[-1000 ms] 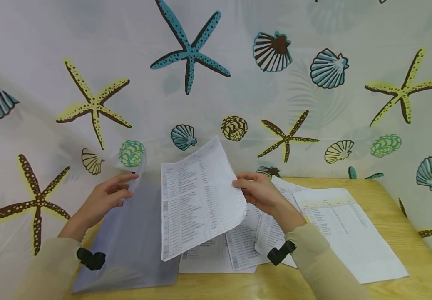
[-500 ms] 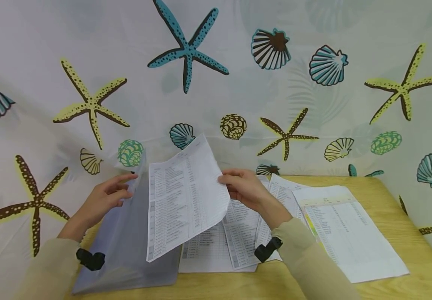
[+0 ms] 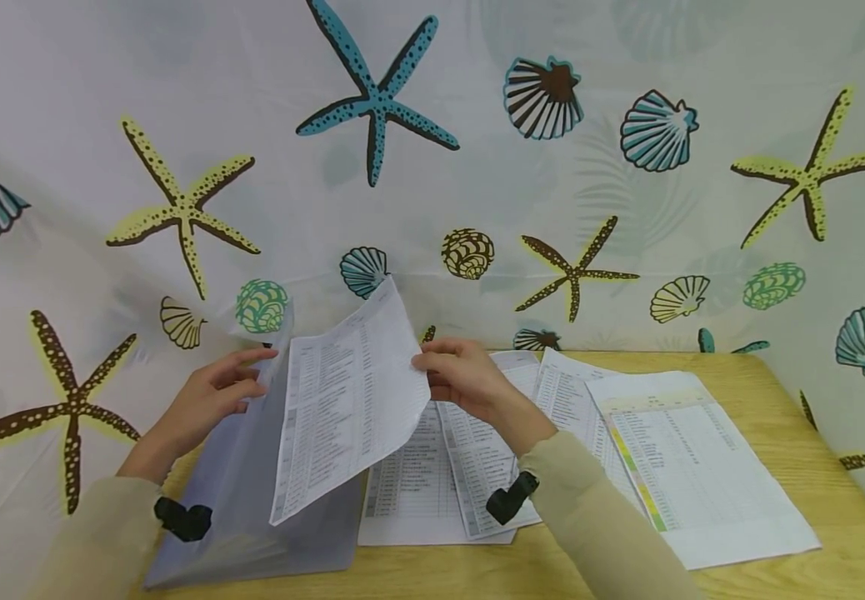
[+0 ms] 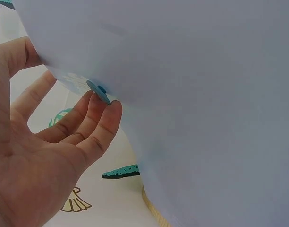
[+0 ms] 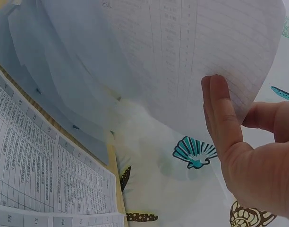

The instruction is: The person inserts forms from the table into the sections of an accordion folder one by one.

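While we have the printed sheet (image 3: pixel 353 408) up off the table (image 3: pixel 432 575), tilted and slightly bowed, we see it in front of the folder's right part, overlapping the loose pages' left end in the head view. Whether it's one sheet or several together, we can't tell. We log the right hand (image 3: pixel 470 379) as pinching its right edge, fingers on one face, thumb round the other side. The print is rows and columns, too small for us to read.

Left hand (image 3: pixel 211 398): we see it pinching the raised flap edge of the folder (image 3: pixel 252 521), bluish translucent plastic; in the left wrist view its fingertips sit at a blue snap button (image 4: pixel 99 91). Folder lies on the table's left side.

Right of the folder we count pages fanned out and overlapping: a leftmost page (image 3: pixel 406 483), a second page (image 3: pixel 477 467) partly over it, a third page (image 3: pixel 571 400) tucked behind, then a rightmost page (image 3: pixel 717 475) with a coloured strip (image 3: pixel 638 475) down its left side, yellow to green.

Both wrists carry black devices (image 3: pixel 183 518) by beige sleeves (image 3: pixel 590 517). Behind everything we've got a pale cloth (image 3: pixel 432 196), starfish and shell print.
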{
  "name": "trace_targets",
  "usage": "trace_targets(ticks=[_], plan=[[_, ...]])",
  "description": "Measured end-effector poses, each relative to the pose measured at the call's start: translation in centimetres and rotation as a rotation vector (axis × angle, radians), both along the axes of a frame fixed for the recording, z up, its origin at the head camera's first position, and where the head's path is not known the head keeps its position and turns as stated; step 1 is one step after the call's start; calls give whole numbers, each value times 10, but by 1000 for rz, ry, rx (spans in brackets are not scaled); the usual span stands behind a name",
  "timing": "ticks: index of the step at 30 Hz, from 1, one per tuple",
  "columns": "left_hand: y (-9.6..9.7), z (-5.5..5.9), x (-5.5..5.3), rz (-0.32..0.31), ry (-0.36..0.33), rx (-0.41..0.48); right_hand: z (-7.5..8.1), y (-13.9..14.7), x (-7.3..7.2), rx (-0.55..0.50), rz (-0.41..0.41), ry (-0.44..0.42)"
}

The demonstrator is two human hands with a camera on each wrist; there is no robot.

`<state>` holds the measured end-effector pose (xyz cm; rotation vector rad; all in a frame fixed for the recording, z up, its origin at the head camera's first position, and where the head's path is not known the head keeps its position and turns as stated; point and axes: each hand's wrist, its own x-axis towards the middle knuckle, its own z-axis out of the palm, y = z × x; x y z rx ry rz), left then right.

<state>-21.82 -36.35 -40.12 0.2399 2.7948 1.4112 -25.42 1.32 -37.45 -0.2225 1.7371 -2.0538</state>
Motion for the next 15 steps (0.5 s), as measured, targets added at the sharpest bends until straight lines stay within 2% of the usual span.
trace_targets(ticks=[15], plan=[[-1, 0, 0, -4, -2, 14, -2, -28, 1, 26, 7, 26]])
